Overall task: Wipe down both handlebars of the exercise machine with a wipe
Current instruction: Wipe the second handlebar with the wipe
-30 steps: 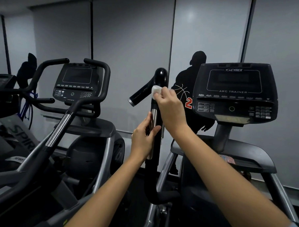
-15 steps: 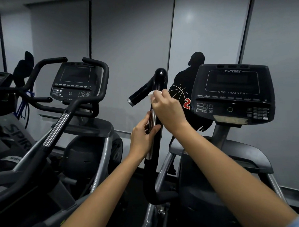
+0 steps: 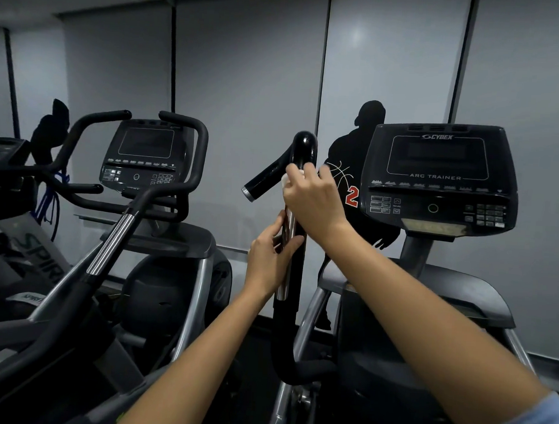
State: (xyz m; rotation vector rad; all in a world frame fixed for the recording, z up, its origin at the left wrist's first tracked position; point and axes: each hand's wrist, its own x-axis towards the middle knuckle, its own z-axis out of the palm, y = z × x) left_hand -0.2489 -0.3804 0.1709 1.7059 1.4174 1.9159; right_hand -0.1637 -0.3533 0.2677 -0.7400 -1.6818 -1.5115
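White wipe [image 3: 285, 181] pressed against upright black handlebar [image 3: 293, 270] just below its curved top, mostly hidden under right hand [image 3: 314, 200], whose fingers curl around wipe and bar. Left hand [image 3: 269, 259] lower down, fingers wrapped round the bar's chrome section. Cybex Arc Trainer console [image 3: 438, 177] to the right; second machine's console [image 3: 146, 154] left.

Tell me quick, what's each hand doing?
Left hand: grips the handlebar.
Right hand: presses a white wipe on it.
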